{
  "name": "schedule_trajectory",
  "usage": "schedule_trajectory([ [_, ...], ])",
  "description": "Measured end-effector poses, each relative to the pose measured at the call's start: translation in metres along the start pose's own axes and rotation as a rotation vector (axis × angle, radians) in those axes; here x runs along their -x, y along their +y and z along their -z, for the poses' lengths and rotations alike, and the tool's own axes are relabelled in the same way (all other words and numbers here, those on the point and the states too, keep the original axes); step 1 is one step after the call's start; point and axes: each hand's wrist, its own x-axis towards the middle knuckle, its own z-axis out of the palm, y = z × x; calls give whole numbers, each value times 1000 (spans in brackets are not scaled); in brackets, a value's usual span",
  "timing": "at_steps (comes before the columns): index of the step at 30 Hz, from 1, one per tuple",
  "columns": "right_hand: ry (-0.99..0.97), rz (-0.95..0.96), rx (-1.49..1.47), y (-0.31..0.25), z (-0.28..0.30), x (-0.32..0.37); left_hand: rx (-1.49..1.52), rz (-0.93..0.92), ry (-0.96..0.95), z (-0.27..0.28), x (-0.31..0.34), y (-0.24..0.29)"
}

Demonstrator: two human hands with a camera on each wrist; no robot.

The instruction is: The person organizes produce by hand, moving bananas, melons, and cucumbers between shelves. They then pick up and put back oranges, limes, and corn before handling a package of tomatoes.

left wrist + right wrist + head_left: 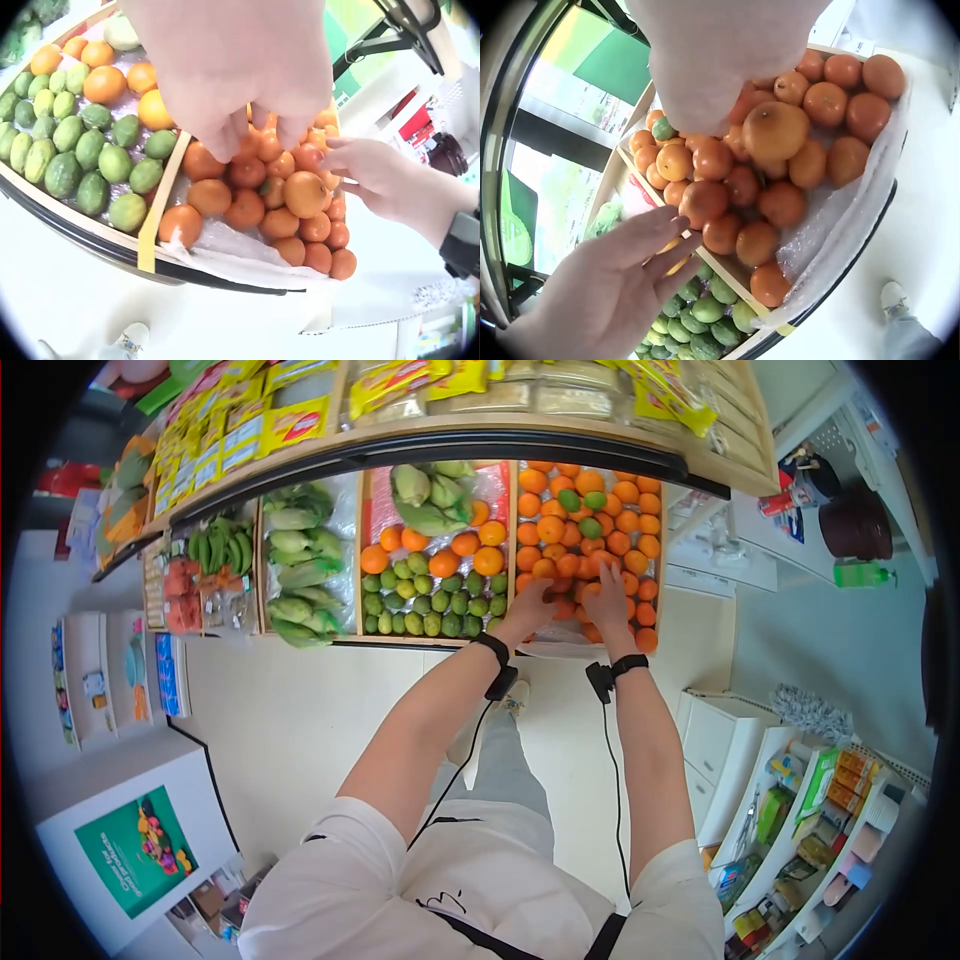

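Oranges (551, 529) (244, 209) (782, 204) lie heaped in the right-hand compartment. My left hand (528, 612) (236, 67) (604, 289) reaches over the compartment's left side, its fingers extended and their tips on oranges; the palm side is partly hidden in the left wrist view. To its right, my right hand (608, 608) (390, 184) (724, 56) lies over the heap with fingers slightly bent, touching an orange near the right edge. Its fingertips are hidden in the right wrist view. Neither hand visibly lifts an orange.
Green limes (432, 623) (67, 135) (709, 309) fill the neighbouring compartment behind a wooden divider (174, 166). Crumpled plastic lining (225, 244) (817, 232) shows at the front edge. Husked corn (292, 543) is further left, and yellow packets (297, 422) lie on the shelf above.
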Motion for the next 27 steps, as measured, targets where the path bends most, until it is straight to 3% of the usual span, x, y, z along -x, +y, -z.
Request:
schedule_trajectory([
  [5, 149, 68, -68, -26, -2, 47, 97, 179, -84, 62, 68, 0],
  [10, 37, 25, -143, -51, -33, 127, 176, 133, 33, 104, 133, -86],
  [14, -72, -76, -100, -59, -68, 182, 71, 181, 87, 143, 178, -128],
  [20, -125, -185, -49, -82, -118, 237, 252, 240, 109, 181, 228, -200],
  [27, -209, -287, -146, -140, -152, 243, 358, 278, 85, 231, 256, -220],
])
